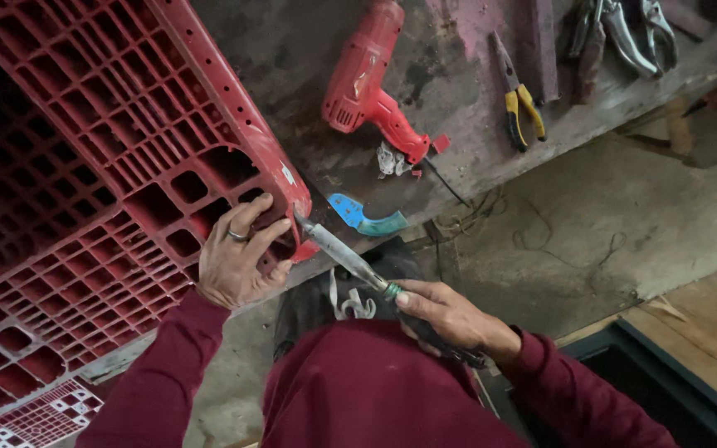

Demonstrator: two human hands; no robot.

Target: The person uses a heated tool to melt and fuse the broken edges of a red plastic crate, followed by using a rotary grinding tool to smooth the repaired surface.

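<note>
Where grime coats the workbench (458,91) — bare concrete floor (624,216), dim.

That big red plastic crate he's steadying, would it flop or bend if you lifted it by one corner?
Probably stiff: the red crate is a ribbed lattice. Likely light for its size, being mostly open holes. The left hand alone steadies its corner, so it seems easy to hold, though bulky.
</note>
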